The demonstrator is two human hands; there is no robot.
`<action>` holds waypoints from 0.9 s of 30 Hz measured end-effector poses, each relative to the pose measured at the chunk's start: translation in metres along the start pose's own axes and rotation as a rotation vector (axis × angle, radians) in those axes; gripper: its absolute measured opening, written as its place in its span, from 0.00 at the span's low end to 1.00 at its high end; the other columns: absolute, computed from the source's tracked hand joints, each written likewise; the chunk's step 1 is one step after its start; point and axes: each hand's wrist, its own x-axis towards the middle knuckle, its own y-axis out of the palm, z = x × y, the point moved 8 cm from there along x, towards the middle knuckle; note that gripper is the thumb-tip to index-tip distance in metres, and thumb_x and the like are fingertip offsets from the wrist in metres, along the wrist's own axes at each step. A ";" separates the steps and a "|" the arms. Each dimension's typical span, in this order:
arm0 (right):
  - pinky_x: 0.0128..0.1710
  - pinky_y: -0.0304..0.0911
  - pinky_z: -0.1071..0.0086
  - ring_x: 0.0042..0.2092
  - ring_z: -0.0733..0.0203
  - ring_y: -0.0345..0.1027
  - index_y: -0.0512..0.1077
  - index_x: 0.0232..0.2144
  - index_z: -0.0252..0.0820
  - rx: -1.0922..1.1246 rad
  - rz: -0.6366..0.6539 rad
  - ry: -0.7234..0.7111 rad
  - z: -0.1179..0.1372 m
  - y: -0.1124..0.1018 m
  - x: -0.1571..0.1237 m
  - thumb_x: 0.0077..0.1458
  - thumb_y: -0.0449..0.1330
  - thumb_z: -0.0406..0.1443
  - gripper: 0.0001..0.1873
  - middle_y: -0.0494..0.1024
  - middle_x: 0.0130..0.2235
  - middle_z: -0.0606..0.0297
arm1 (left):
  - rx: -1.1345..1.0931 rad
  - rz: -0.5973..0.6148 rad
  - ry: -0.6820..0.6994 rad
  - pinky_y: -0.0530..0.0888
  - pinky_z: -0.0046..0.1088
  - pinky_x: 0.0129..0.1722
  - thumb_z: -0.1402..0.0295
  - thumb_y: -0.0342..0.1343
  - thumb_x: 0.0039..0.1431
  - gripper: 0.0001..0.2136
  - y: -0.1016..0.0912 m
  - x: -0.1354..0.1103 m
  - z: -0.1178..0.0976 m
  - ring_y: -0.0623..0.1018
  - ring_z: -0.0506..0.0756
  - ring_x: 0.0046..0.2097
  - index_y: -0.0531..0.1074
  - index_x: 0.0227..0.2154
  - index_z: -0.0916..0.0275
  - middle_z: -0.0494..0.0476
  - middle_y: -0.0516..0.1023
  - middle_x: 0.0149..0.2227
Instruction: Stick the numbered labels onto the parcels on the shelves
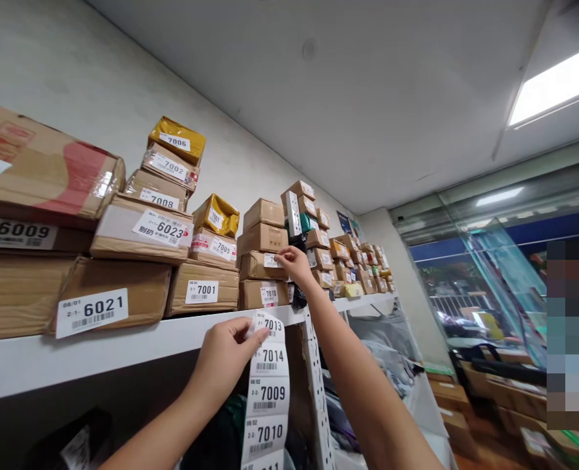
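Ceiling light (558,88) white with glare — deep shadow below the shelf (123,351) — blur at lower right

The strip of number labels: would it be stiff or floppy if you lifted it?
Likely floppy: the strip of number labels looks paper-thin and curves slightly as it hangs. Probably very light, since the left hand just pinches it near the top.

White label strip (268,385), hanging, brown carton (250,265), stacked

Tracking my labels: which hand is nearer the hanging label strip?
Left hand, pinching the label strip near its top; the right hand is above, at a label on a stacked box.
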 end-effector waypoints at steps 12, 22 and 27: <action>0.36 0.64 0.66 0.32 0.62 0.65 0.72 0.27 0.42 -0.343 0.081 -0.266 0.025 0.012 -0.029 0.45 0.64 0.34 0.04 0.68 0.32 0.66 | 0.029 -0.136 0.050 0.68 0.28 0.34 0.50 0.52 0.53 0.19 -0.035 -0.004 -0.001 0.73 0.56 0.33 0.76 0.31 0.61 0.53 0.74 0.29; 0.30 0.65 0.72 0.31 0.65 0.71 0.77 0.29 0.43 0.445 0.403 0.168 0.044 0.032 -0.113 0.44 0.66 0.47 0.14 0.79 0.30 0.67 | -0.387 0.137 0.016 0.68 0.24 0.27 0.53 0.55 0.53 0.17 0.001 0.011 -0.002 0.73 0.51 0.28 0.74 0.34 0.64 0.50 0.76 0.26; 0.24 0.60 0.74 0.24 0.70 0.66 0.77 0.27 0.40 0.460 0.364 0.300 0.034 0.030 -0.125 0.33 0.72 0.42 0.16 0.78 0.23 0.69 | -0.500 0.040 -0.058 0.71 0.25 0.31 0.57 0.60 0.48 0.16 0.005 0.016 0.012 0.76 0.53 0.31 0.73 0.36 0.63 0.52 0.79 0.29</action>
